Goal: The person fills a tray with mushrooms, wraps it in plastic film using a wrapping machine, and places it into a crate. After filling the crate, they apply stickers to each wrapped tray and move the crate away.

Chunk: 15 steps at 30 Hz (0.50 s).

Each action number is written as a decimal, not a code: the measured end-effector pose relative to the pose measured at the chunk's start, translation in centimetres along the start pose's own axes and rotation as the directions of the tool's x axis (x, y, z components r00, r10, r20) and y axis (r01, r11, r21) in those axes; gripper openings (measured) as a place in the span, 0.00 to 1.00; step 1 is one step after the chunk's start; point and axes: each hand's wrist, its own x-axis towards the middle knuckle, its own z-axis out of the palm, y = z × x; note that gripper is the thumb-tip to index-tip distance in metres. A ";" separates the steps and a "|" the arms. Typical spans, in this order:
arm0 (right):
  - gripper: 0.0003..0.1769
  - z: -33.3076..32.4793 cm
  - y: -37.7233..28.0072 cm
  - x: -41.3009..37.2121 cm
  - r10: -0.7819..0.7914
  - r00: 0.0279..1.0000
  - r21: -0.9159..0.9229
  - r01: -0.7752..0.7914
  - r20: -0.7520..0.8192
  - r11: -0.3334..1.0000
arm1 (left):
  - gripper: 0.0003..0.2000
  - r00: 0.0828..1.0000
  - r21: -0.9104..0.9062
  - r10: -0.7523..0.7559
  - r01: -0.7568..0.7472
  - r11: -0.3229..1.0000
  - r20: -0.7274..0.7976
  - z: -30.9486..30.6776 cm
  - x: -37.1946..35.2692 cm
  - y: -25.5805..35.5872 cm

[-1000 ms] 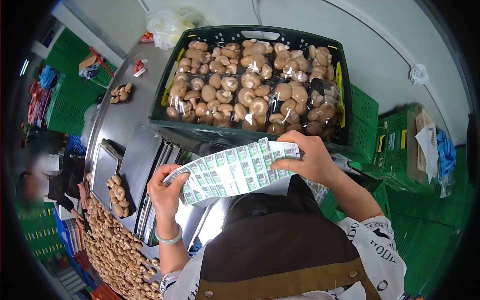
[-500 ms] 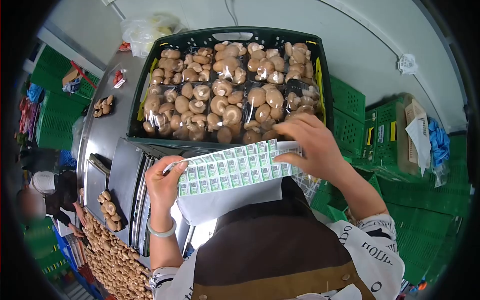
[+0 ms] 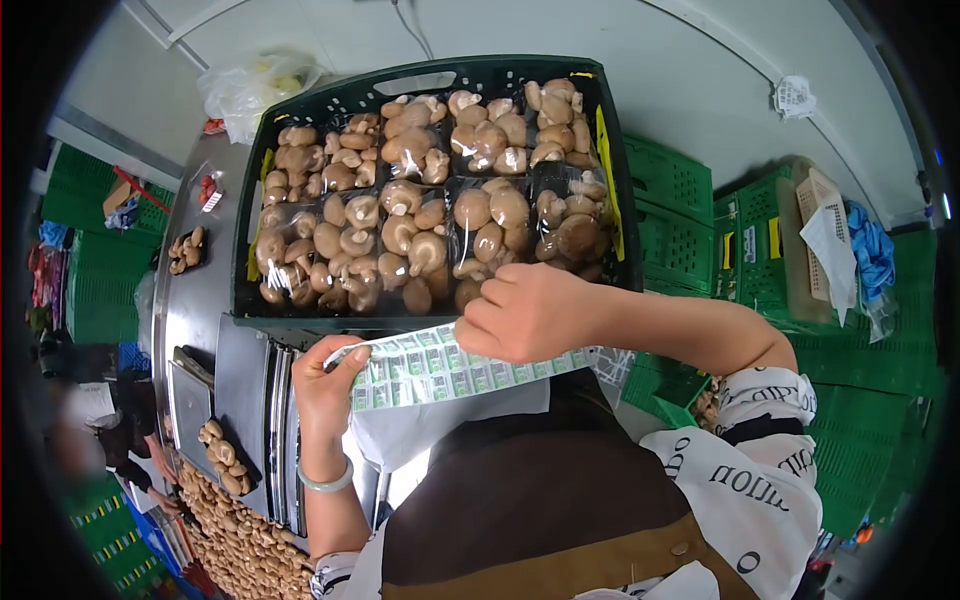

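Observation:
A sheet of small green-and-white labels (image 3: 430, 378) printed with square codes spans the space in front of my apron. My left hand (image 3: 325, 385) pinches its left end between thumb and fingers, and a bracelet circles that wrist. Over the upper middle of the sheet is my right hand (image 3: 530, 312), its fingers curled closed and their tips hidden from view. Just beyond both hands stands a dark green crate (image 3: 340, 322) holding several film-wrapped trays of brown mushrooms (image 3: 410, 240). The right hand overlaps the crate's near edge.
On the left, a metal table (image 3: 190, 300) bears a small mushroom tray (image 3: 187, 250), another tray of mushrooms (image 3: 225, 458) and a heap of loose mushrooms (image 3: 240, 540). A co-worker (image 3: 125, 430) stands beyond. Green crates (image 3: 670, 235) are stacked at right.
My right hand has moved left and closed, from beside the sheet's right end to above its middle. The left hand keeps its hold. The view has shifted slightly.

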 end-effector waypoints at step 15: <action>0.10 -6.9 12.8 -2.1 0.673 0.315 0.091 -0.934 0.669 0.347 | 0.03 0.995 -0.132 -0.090 0.084 0.988 -0.038 -2.7 0.5 -2.4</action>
